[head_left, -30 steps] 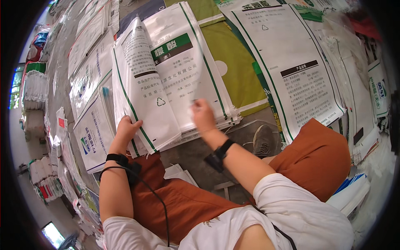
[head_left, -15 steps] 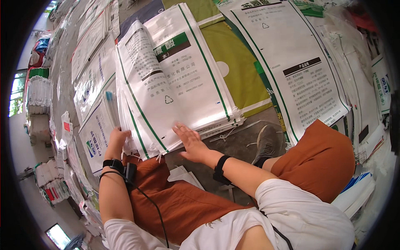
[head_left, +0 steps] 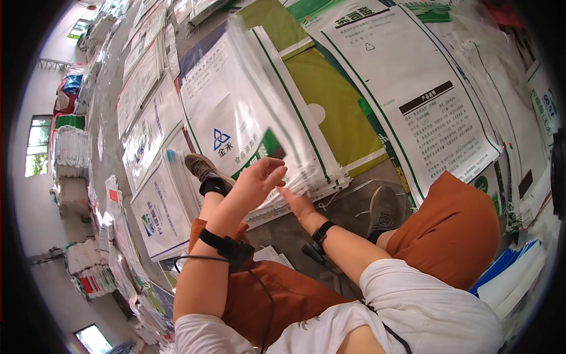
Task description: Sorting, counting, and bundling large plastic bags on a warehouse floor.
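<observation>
A stack of white printed sacks (head_left: 203, 88) with green stripes lies in front of me. The top sack is smeared by motion along its right side and near corner, and its face carries a blue emblem and a green block. My left hand (head_left: 263, 176) is above the stack's near edge, fingers loosely curled and a little apart, nothing seen in them. Close to its right, my right hand (head_left: 298, 202) is at the blurred near corner of the top sack. Its fingertips are smeared and partly hidden there, so I cannot make out their grip.
More white sacks lie at the left (head_left: 162, 206) and right (head_left: 421, 53). Olive-green sacks (head_left: 339, 112) lie between the stacks. My shoes (head_left: 383, 209) are on the floor near the stack. Bundled sacks (head_left: 71, 150) stand at the far left.
My left hand has crossed rightward from the stack's left edge to beside my right hand. The top sack's folded flap has gone, and a different printed face shows. My right hand has shifted right.
</observation>
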Available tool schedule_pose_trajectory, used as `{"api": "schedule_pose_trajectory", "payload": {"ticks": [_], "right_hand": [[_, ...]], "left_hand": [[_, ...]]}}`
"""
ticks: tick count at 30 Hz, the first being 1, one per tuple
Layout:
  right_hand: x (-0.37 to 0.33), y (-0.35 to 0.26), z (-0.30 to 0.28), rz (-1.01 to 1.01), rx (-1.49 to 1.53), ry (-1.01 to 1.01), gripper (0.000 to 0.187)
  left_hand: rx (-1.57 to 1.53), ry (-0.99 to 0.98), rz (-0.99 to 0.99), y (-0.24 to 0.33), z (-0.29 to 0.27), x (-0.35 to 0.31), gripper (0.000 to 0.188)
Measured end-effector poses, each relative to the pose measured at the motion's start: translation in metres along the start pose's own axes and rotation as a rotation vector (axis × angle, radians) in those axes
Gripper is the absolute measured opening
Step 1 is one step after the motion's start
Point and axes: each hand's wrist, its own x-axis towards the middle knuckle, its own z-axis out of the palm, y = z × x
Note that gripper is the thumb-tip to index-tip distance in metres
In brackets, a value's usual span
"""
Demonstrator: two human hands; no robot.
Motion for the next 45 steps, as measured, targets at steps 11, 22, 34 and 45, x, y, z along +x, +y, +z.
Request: {"api": "schedule_pose_trajectory", "payload": {"ticks": [11, 22, 34, 45], "right_hand": [[0.051, 0.01, -0.025, 0.667, 0.38, 0.577, 0.066], [0.033, -0.061, -0.042, 0.819, 0.343, 0.399, 0.076], [0.061, 0.023, -0.036, 0.496, 0.213, 0.615, 0.064], [0.135, -0.165, 0.037, -0.388, -0.519, 0.154, 0.048]], "left_hand": [[0.096, 0.756, -0.014, 0.115, -0.029, -0.186, 0.028], [-0.092, 1.282, -0.37, 0.085, 0.097, -0.471, 0.02], [-0.48, 0.976, -0.587, -0.172, 0.104, -0.398, 0.023], [-0.642, 0.912, -0.364, -0.22, 0.018, -0.296, 0.026]]}}
